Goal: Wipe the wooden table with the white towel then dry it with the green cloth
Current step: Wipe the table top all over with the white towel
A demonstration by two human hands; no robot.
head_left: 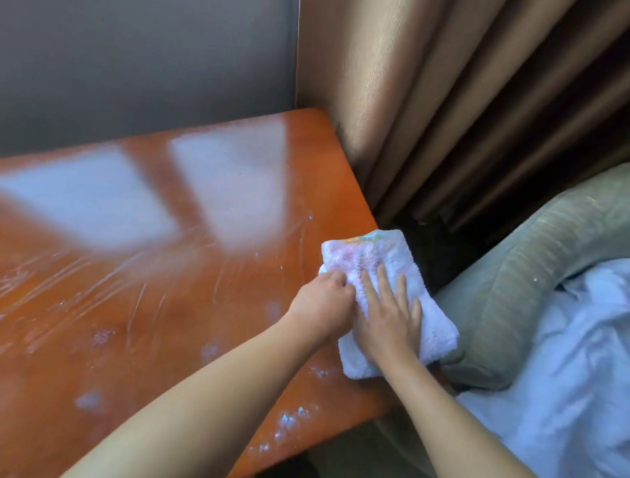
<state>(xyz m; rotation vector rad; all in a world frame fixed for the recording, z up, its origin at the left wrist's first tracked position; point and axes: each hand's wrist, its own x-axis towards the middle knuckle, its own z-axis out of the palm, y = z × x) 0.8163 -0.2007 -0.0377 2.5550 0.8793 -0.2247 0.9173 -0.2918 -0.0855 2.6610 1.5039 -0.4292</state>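
Two hands work the white towel (385, 278) at the wooden table (113, 298) edge beside curtains (449, 98): left hand (323, 303) gripping, right hand (390, 316) spread flat.

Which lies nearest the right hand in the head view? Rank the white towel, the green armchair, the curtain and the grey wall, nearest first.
1. white towel, under the right hand.
2. green armchair, just right of it.
3. curtain, behind the table corner.
4. grey wall, far back left.
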